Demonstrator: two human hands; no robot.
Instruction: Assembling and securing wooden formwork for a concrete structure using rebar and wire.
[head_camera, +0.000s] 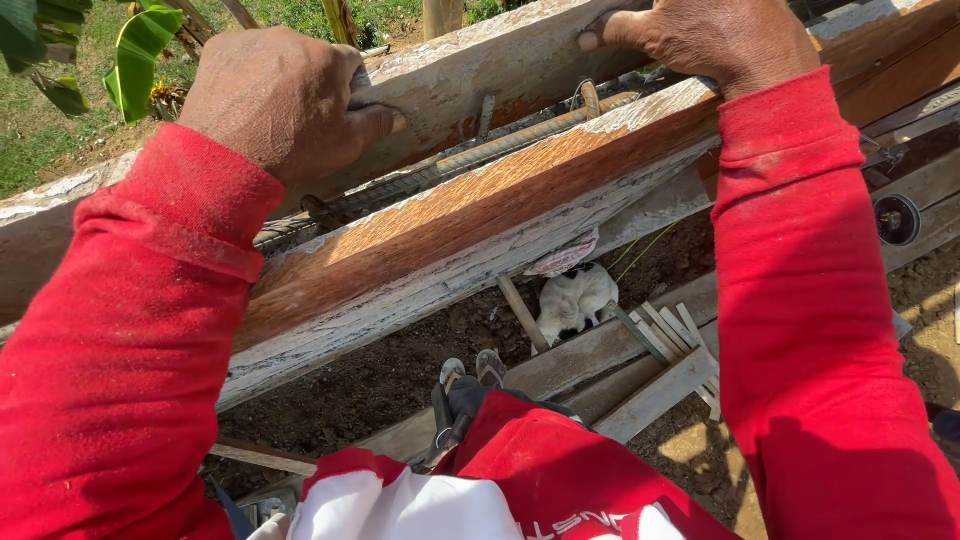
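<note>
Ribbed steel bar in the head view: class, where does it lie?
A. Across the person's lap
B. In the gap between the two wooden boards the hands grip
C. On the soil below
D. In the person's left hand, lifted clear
B: the ribbed steel bar runs along the gap between the far board and the near board, with the left hand and right hand gripping the far board.

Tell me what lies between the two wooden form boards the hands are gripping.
In the head view, ribbed steel rebar with wire ties runs along the gap between the far board, gripped by the left hand and right hand, and the near board.
</note>
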